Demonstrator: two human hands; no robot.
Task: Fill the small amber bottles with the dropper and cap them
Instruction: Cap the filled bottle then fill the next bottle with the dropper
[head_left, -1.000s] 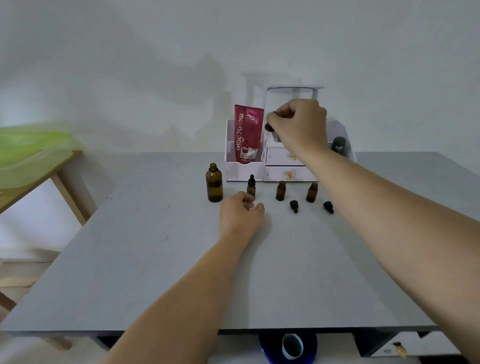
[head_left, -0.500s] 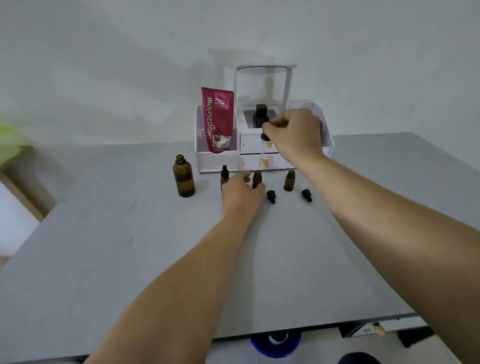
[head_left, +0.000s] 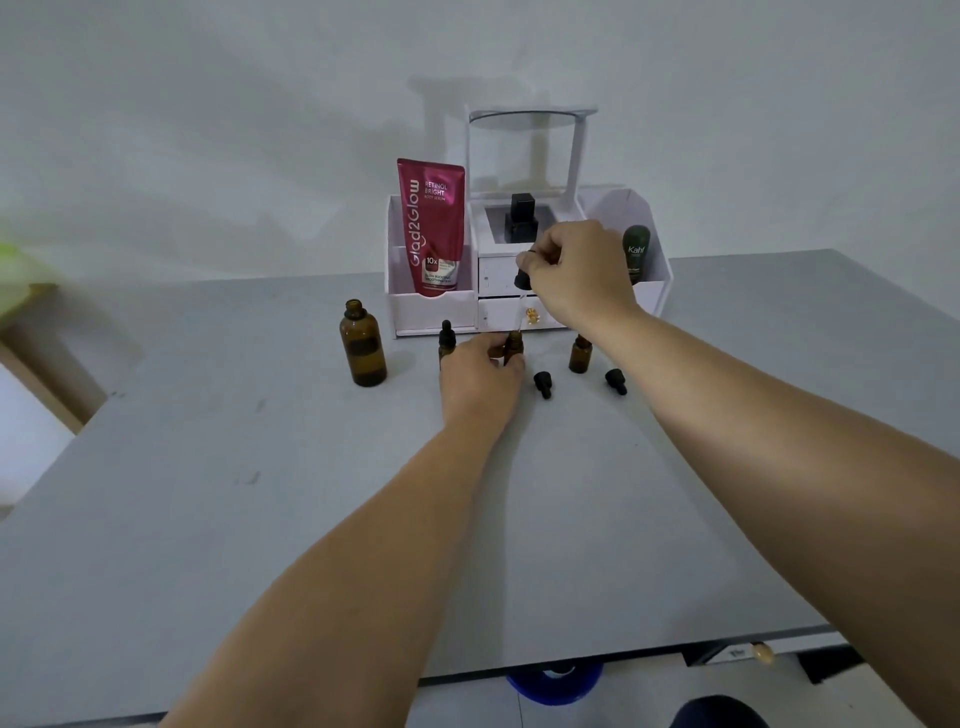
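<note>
Dropper (head_left: 521, 301) over mid amber bottle (head_left: 514, 347)
R hand (head_left: 576, 275) grip pinching bulb; L hand (head_left: 480, 371) grip steadying bottle. Prob light, tippy, glass: hold low on body.

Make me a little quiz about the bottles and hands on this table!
1. True or false: the big amber bottle has its cap on.
2. How many loose black caps lie on the table?
3. Which hand holds the dropper: A left hand, B right hand?

Key:
1. False, its mouth is open.
2. Two: one cap and another cap.
3. B; the left hand steadies the middle small bottle.
</note>
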